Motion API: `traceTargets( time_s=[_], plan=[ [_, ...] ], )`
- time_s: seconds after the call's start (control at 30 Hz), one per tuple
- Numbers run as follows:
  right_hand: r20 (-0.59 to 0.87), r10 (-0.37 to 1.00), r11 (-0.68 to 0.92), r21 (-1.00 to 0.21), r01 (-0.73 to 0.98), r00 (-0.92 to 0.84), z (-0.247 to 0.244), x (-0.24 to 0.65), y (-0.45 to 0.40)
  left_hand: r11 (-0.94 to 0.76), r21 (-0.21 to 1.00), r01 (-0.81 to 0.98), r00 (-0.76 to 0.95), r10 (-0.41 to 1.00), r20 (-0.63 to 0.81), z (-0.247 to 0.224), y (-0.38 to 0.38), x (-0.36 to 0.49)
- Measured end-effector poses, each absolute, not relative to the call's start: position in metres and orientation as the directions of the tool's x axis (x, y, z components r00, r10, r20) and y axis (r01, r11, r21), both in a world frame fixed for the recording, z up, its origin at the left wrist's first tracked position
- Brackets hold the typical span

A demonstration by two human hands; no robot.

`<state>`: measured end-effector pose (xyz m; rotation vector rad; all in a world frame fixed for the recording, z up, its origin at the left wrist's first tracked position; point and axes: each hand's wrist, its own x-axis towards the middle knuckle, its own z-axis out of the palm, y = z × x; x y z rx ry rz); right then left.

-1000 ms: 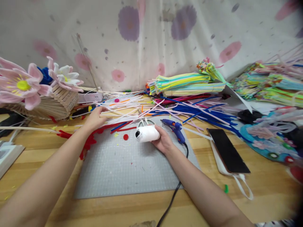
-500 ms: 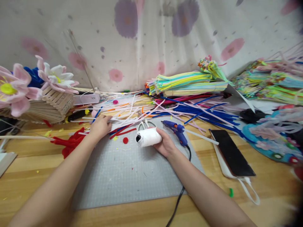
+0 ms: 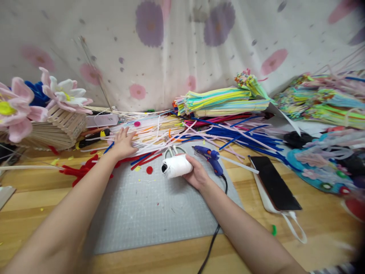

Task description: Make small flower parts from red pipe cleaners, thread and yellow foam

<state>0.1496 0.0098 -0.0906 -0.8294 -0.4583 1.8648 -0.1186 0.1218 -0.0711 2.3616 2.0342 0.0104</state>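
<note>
**Two hands at work over a cutting mat: thread held, stems under the palm**

The right hand (image 3: 196,173) grips a roll of white thread (image 3: 178,166) above the far half of the grey cutting mat (image 3: 148,213); its fingers are curled around one end of the roll, whose dark core faces left. The left hand (image 3: 122,144) extends over the loose pale stems (image 3: 151,144) at the mat's far left corner, its fingers well spread and nothing seen in their grasp. Whether the fingertips press on the stems cannot be told from this angle. The scissors (image 3: 172,149) lie just behind the roll, handles toward the worker. Right of them rests the blue glue gun (image 3: 209,158), its nozzle pointing away to the left. A red disc (image 3: 149,170) lies on the mat between the two hands; the red fuzzy piece (image 3: 81,171) lies beyond the left forearm.

Points of good practice: keep the roll lightly but fully supported, so that the thread does not slacken at its end. Part the crossed stems with flat, spread fingers rather than raking them, since tangled stems probably drag their neighbours along. The right wrist is best kept clear of the nozzle, which may be hot.
</note>
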Motion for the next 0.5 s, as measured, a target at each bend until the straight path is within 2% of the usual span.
traceTargets(
  time_s=[0.13, 0.33, 0.5],
  plan=[
    [-0.336, 0.905, -0.422, -0.631, -0.651, -0.261, -0.091, 0.149, 0.01, -0.207, 0.024, 0.978, 0.208, 0.97, -0.128, -0.074, 0.129, -0.117],
    [-0.342, 0.904, -0.425, -0.645, -0.635, -0.257, -0.094, 0.15, 0.01, -0.245, -0.03, 0.969, 0.242, 0.968, -0.07, -0.074, 0.113, -0.111],
    [-0.328, 0.909, -0.415, -0.651, -0.635, -0.257, -0.094, 0.15, 0.01, -0.309, 0.023, 0.951, 0.309, 0.951, -0.016, -0.077, 0.111, -0.115]
  ],
)
